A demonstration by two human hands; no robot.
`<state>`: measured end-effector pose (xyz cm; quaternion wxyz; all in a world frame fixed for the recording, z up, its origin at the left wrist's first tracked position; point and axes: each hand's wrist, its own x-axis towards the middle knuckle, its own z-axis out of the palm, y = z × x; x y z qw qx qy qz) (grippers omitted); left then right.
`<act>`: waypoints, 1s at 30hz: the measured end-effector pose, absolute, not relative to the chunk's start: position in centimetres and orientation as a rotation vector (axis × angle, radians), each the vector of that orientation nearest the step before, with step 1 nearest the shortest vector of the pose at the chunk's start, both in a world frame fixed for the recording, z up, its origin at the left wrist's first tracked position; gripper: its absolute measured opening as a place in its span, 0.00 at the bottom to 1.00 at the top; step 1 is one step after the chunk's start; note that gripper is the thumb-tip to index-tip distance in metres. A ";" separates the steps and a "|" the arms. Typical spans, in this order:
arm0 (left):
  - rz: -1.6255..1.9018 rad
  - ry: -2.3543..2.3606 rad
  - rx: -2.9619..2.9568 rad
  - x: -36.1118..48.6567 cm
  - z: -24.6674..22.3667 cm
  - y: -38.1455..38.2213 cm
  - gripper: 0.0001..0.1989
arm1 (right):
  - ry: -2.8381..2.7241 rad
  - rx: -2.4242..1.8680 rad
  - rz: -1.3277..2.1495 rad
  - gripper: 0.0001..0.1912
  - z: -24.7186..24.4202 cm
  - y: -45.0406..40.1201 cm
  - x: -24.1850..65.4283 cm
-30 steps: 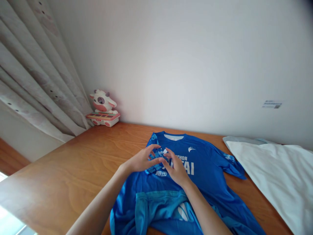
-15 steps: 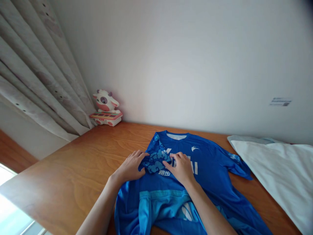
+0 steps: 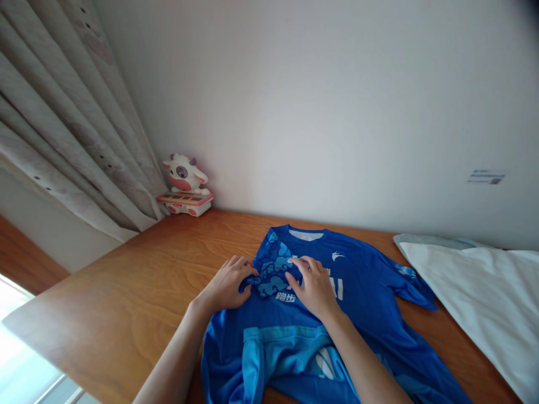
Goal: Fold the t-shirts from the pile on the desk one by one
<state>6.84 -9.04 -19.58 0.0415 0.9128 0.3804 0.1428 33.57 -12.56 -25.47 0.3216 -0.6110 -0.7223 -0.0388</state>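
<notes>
A blue short-sleeved sports shirt (image 3: 362,292) with white lettering lies on the wooden surface, its collar toward the wall. One sleeve (image 3: 275,266), patterned with lighter blue clouds, is folded inward over the chest. At the shirt's left edge, my left hand (image 3: 231,283) curls its fingers and thumb around fabric beside that folded sleeve. My right hand (image 3: 314,286) rests over the chest lettering at the sleeve's end, thumb and index finger apart. The lower hem (image 3: 290,334) is turned up, showing lighter blue cloth. My right forearm covers part of the shirt.
White cloth (image 3: 475,286) lies to the right, close to the other sleeve. A cow-shaped toy keyboard (image 3: 185,188) stands at the back left by the curtain (image 3: 84,129). The wall (image 3: 320,112) rises behind the wooden surface (image 3: 138,286).
My right hand's thumb and index finger have parted at the sleeve's end, where they were closer together. The folded sleeve lies a little flatter. My left hand has hardly moved.
</notes>
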 end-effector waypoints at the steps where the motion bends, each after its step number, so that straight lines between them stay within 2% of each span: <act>1: 0.428 1.139 2.793 6.9 -19.6 -9.1 0.17 | -1.942 -1.622 -0.120 0.20 -25.5 -12.6 33.4; 5: 0.396 1.089 2.772 6.8 -19.8 -9.2 0.12 | -1.878 -1.836 -0.144 0.21 -25.6 -12.6 33.3; 8: 0.500 1.098 2.737 7.4 -20.0 -8.9 0.09 | -1.851 -1.756 -0.145 0.20 -25.1 -12.6 33.4; 12: 0.675 1.151 2.653 10.0 -20.6 -6.6 0.16 | -2.057 -1.296 -0.024 0.15 -24.2 -13.0 32.2; 17: 0.258 1.312 2.616 14.7 -22.3 -1.5 0.24 | -2.242 -1.045 0.183 0.13 -24.4 -14.1 29.9; 22: 0.126 1.549 2.509 16.6 -24.2 1.1 0.32 | -2.326 -1.057 0.304 0.17 -24.5 -14.5 29.8; 30: 0.195 1.667 2.545 18.0 -24.5 2.4 0.27 | -2.340 -1.124 0.362 0.21 -23.5 -14.8 29.9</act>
